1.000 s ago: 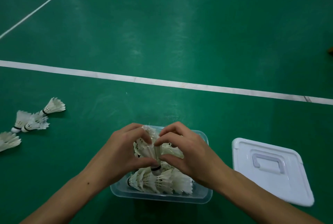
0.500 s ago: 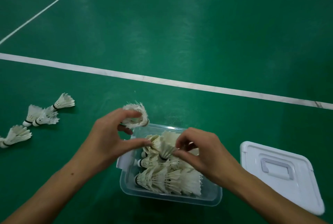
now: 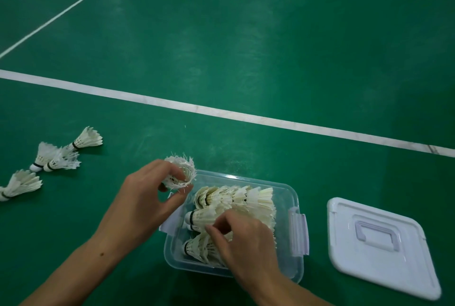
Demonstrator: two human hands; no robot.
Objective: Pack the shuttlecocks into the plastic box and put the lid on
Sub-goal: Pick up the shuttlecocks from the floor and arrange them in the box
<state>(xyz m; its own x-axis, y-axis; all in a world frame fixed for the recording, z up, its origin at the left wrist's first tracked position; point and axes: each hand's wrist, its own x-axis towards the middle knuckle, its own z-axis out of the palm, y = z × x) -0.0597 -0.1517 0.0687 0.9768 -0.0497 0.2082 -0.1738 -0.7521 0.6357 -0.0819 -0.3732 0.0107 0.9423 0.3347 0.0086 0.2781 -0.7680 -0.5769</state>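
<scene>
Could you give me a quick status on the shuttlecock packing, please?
Left hand holds frayed shuttlecock; right hand pinches one in box. Lid off. Loose shuttlecocks remain.

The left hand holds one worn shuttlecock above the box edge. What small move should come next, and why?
Probably the left hand should lower the frayed shuttlecock it pinches into the plastic box, near its open left end. The right hand is already pressing the packed shuttlecocks aside. Several more lie on the floor, and the lid is off.
</scene>
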